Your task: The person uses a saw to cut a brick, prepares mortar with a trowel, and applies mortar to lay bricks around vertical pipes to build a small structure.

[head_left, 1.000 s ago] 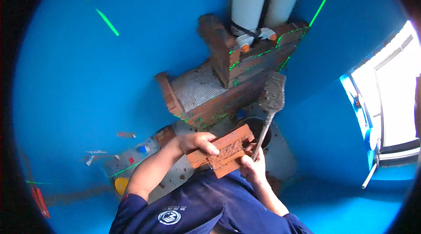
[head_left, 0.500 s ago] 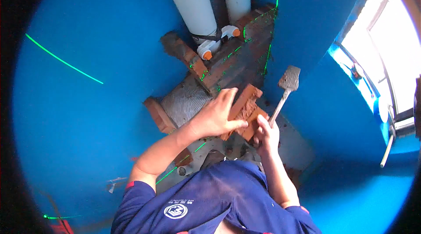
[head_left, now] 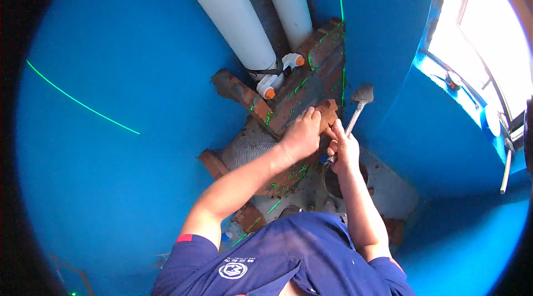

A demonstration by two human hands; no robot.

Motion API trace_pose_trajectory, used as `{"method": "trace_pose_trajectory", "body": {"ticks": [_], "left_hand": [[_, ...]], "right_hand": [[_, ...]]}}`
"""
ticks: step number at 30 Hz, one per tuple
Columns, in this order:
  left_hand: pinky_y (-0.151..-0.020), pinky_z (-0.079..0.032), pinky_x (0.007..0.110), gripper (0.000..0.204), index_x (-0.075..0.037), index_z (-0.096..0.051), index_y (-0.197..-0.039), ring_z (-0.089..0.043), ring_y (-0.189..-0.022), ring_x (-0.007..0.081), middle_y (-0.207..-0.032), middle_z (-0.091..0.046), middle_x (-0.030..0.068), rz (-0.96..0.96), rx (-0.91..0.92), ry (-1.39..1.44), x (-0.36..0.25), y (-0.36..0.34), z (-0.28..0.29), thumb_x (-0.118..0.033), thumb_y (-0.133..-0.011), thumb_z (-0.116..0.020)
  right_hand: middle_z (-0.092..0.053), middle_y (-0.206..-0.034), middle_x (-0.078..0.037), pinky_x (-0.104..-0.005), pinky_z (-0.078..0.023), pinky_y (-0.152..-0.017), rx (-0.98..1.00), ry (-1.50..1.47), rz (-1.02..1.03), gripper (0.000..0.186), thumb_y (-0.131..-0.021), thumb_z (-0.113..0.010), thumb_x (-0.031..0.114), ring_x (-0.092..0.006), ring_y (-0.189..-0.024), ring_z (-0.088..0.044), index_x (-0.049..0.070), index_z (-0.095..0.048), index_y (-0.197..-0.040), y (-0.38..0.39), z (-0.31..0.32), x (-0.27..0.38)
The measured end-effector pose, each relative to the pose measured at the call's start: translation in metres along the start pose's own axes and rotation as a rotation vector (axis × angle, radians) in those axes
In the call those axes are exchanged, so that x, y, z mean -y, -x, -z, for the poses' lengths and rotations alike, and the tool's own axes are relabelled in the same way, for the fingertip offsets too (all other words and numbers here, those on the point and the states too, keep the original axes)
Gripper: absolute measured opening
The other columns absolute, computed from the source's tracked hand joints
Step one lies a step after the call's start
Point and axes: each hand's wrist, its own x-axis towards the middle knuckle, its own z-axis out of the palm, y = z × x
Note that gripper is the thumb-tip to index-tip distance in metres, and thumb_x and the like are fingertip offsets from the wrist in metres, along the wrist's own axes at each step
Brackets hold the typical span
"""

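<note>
My left hand [head_left: 301,136] is closed round the near end of a reddish brick [head_left: 328,111], fingers bent over its side. Close by on the right, my right hand [head_left: 346,152] grips a small trowel [head_left: 355,118] by its handle. The trowel's mortar-caked blade [head_left: 362,94] points up and away from me. The right thumb and fingertips lie at the brick's right side; whether they bear any of its weight I cannot tell. Just beyond and below the hands runs a low brick wall [head_left: 288,109] smeared with mortar, and most of the brick's underside is hidden.
Two white pipes [head_left: 233,18] rise in the corner, with orange-capped white fittings [head_left: 267,86] at their foot. Blue walls [head_left: 111,174] close in on both sides, crossed by green laser lines. A ribbed grey panel [head_left: 247,146] sits among bricks, left of my forearm. A bright window [head_left: 488,35] is at right.
Both hands have come closer together. The brick has turned so its mortar-covered face no longer shows, and my left fingers have closed round it. The view has shifted slightly.
</note>
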Motion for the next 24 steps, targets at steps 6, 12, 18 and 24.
{"method": "trace_pose_trajectory", "body": {"ticks": [6, 12, 18, 24], "left_hand": [[-0.078, -0.049, 0.050, 0.035, 0.003, -0.057, -0.098, -0.060, -0.089, 0.0447, -0.094, -0.062, 0.0275, 0.107, -0.017, 0.078, 0.044, -0.054, 0.031, -0.022, -0.075, -0.063], [-0.081, -0.048, 0.041, 0.045, 0.004, -0.061, -0.104, -0.064, -0.092, 0.0348, -0.098, -0.066, 0.0224, 0.227, -0.039, 0.146, 0.086, -0.093, 0.057, -0.026, -0.072, -0.071], [-0.083, -0.047, 0.040, 0.048, 0.006, -0.060, -0.105, -0.063, -0.096, 0.0349, -0.100, -0.066, 0.0233, 0.369, 0.106, 0.228, 0.111, -0.118, 0.055, -0.027, -0.072, -0.069], [-0.099, -0.041, 0.038, 0.071, 0.011, -0.045, -0.130, -0.054, -0.117, 0.0351, -0.125, -0.055, 0.0267, 0.423, 0.117, 0.237, 0.158, -0.127, 0.031, -0.028, -0.076, -0.070]], "right_hand": [[-0.067, -0.083, -0.007, -0.0215, -0.033, -0.038, -0.051, 0.184, -0.075, 0.037, -0.085, -0.071, 0.037, -0.0034, -0.042, -0.035, 0.006, -0.053, -0.093, -0.005, 0.045, -0.004], [-0.065, -0.080, -0.005, -0.0220, -0.030, -0.034, -0.212, 0.196, -0.234, 0.038, -0.084, -0.072, 0.039, -0.0052, -0.039, -0.038, 0.007, -0.053, -0.092, 0.003, 0.125, -0.042], [-0.062, -0.075, -0.005, -0.0208, -0.035, -0.037, -0.322, 0.150, -0.350, 0.038, -0.082, -0.074, 0.037, -0.0049, -0.044, -0.041, 0.006, -0.053, -0.088, 0.010, 0.184, -0.065], [-0.063, -0.074, -0.005, -0.0184, -0.034, -0.039, -0.343, 0.107, -0.365, 0.038, -0.082, -0.075, 0.036, -0.0026, -0.045, -0.038, 0.008, -0.050, -0.089, 0.008, 0.204, -0.075]]}}
